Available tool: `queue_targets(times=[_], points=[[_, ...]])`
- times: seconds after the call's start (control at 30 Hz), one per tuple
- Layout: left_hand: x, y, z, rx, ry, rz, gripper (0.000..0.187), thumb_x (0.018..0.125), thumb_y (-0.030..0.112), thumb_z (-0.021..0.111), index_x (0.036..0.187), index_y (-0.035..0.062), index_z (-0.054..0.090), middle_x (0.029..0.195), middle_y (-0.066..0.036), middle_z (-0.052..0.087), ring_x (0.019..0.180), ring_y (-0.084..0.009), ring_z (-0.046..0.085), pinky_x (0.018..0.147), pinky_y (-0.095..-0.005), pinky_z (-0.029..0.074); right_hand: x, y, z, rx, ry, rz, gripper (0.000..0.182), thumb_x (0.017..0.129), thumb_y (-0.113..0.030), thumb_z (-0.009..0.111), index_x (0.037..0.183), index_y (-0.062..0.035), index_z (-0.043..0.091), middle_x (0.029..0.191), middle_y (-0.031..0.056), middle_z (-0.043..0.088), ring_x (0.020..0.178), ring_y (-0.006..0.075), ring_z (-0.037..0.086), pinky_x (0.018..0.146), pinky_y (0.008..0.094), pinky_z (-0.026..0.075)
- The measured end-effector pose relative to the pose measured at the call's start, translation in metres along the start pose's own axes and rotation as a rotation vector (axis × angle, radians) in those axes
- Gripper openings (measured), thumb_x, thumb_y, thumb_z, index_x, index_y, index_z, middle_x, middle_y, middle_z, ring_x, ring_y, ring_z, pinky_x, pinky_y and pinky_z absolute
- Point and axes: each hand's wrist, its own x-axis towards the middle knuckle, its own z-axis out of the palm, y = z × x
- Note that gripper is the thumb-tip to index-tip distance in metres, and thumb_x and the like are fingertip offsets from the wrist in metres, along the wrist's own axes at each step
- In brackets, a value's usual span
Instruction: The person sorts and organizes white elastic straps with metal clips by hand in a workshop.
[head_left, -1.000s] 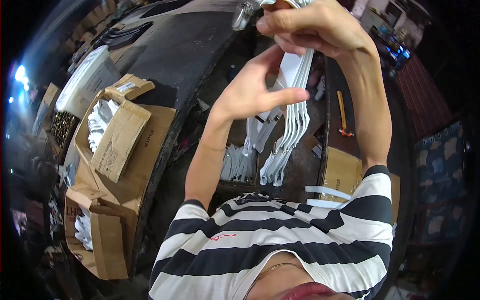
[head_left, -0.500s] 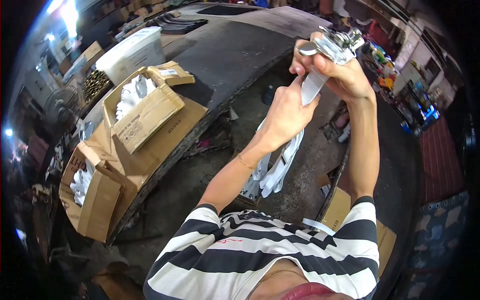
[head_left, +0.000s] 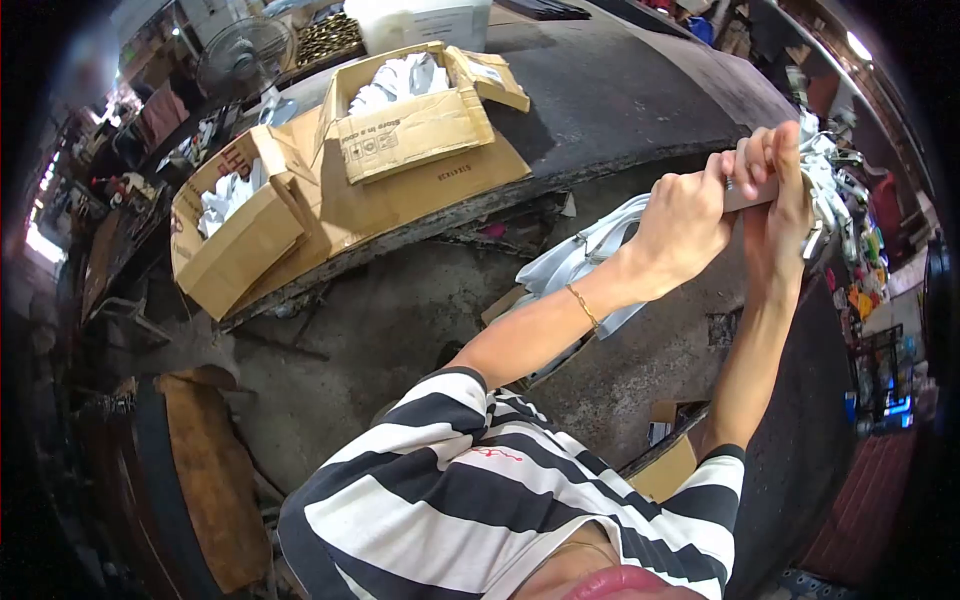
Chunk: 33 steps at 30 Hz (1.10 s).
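Note:
My left hand (head_left: 682, 225) is closed around the end of a flat whitish strap (head_left: 750, 194). The strap runs across to my right hand (head_left: 783, 185), whose fingers bend over it while the thumb side points up. Against the outer side of my right hand sits a bunch of shiny metal buckles (head_left: 830, 185); how they are held is partly hidden. Below my left forearm hangs a bundle of long white straps (head_left: 580, 262), partly covered by the arm.
On the dark table (head_left: 600, 95) stand an open carton (head_left: 420, 130) and a second carton (head_left: 245, 255), both holding white pieces, on flattened cardboard (head_left: 345, 215). Behind them are a white plastic tub (head_left: 425, 25) and a fan (head_left: 243, 60). A brown-covered seat (head_left: 205, 470) stands at lower left.
Both hands have moved to the right with the strap between them. The buckles now lie beyond my right hand instead of on top of it. My view has turned, shifting the cartons rightward and up.

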Motion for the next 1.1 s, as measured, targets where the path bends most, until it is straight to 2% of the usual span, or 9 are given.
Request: queue_targets(times=[0.07,0.1,0.2,0.3,0.43,0.5,0.7,0.97,1.1], points=[[0.001,-0.003,-0.006,-0.017,0.048,0.042,0.041,0.071,-0.001,0.06,0.109,-0.0087,0.044,0.072,-0.028,0.06,0.07,-0.0462,0.061,0.064,-0.0493,0.05,0.012,0.001,0.007,0.111,-0.213,0.048,0.035,0.098,-0.032,0.051,0.071,-0.0109,0.043,0.062,-0.0034,0.033,0.054,0.0071,0.032,0.063,0.0265,0.039],[0.004,-0.004,-0.012,-0.005,0.053,0.036,0.041,0.071,-0.001,0.06,0.109,-0.0087,0.044,0.072,-0.028,0.06,0.07,-0.0462,0.061,0.064,-0.0493,0.05,0.02,0.004,0.02,0.09,-0.095,0.04,0.041,0.092,-0.032,0.062,0.061,-0.0143,0.041,0.057,-0.0049,0.035,0.047,0.0039,0.032,0.049,0.0218,0.033],[0.01,-0.016,-0.042,0.013,-0.057,-0.007,0.061,0.071,0.009,0.071,0.119,-0.0084,0.038,0.096,-0.031,0.06,0.09,-0.0449,0.061,0.078,-0.0485,0.049,0.048,0.013,0.042,-0.071,-0.084,-0.016,0.04,0.093,-0.027,0.06,0.06,-0.0139,0.044,0.053,-0.0062,0.031,0.045,0.0054,0.026,0.052,0.0236,0.035],[-0.004,-0.056,-0.078,0.145,-0.106,-0.02,0.115,0.058,0.038,0.087,0.139,-0.0066,0.018,0.135,-0.028,0.038,0.127,-0.0411,0.039,0.107,-0.0456,0.031,0.084,0.013,0.068,-0.014,-0.001,0.005,0.027,0.088,-0.02,0.065,0.068,-0.0117,0.05,0.053,-0.0072,0.036,0.043,0.0039,0.032,0.044,0.0228,0.033],[-0.025,-0.103,-0.117,-0.041,-0.122,-0.134,0.128,0.059,0.052,0.084,0.142,-0.0084,0.008,0.141,-0.033,0.029,0.136,-0.0404,0.029,0.113,-0.0446,0.022,0.134,-0.01,0.131,-0.171,0.066,-0.117,0.031,0.09,-0.028,0.063,0.069,-0.0146,0.045,0.049,-0.0084,0.033,0.038,0.0043,0.031,0.036,0.0201,0.032],[-0.017,-0.12,-0.134,-0.162,-0.14,-0.122,0.121,0.065,0.043,0.083,0.143,-0.0086,0.006,0.143,-0.033,0.027,0.136,-0.0407,0.028,0.113,-0.0439,0.021,0.162,-0.017,0.168,-0.262,0.091,-0.152,0.034,0.088,-0.029,0.066,0.066,-0.015,0.044,0.049,-0.0072,0.036,0.038,0.0056,0.034,0.035,0.0204,0.034],[0.029,-0.176,-0.218,-0.288,-0.134,-0.109,0.087,0.081,0.027,0.071,0.14,-0.0114,0.019,0.135,-0.031,0.04,0.128,-0.0364,0.042,0.107,-0.0382,0.031,0.252,-0.001,0.245,-0.126,-0.253,-0.555,0.027,0.097,-0.026,0.052,0.114,-0.0057,0.06,0.069,-0.0041,0.048,0.056,0.0046,0.044,0.051,0.0218,0.041],[0.072,-0.239,-0.327,-0.192,-0.05,-0.332,0.058,0.091,0.024,0.058,0.13,-0.0134,0.035,0.122,-0.033,0.052,0.12,-0.0383,0.05,0.104,-0.0393,0.036,0.32,0.071,0.41,-0.044,-0.293,-0.478,0.025,0.095,-0.023,0.053,0.111,-0.0052,0.06,0.068,-0.0031,0.048,0.054,0.0063,0.044,0.049,0.0236,0.041],[0.089,-0.28,-0.362,-0.037,-0.003,-0.238,0.054,0.094,0.028,0.053,0.126,-0.0117,0.035,0.105,-0.035,0.059,0.099,-0.038,0.062,0.087,-0.0449,0.05,0.332,0.091,0.472,0.028,-0.349,-0.433,0.024,0.095,-0.022,0.054,0.11,-0.0049,0.06,0.067,-0.0026,0.048,0.054,0.0071,0.044,0.049,0.0245,0.04]])
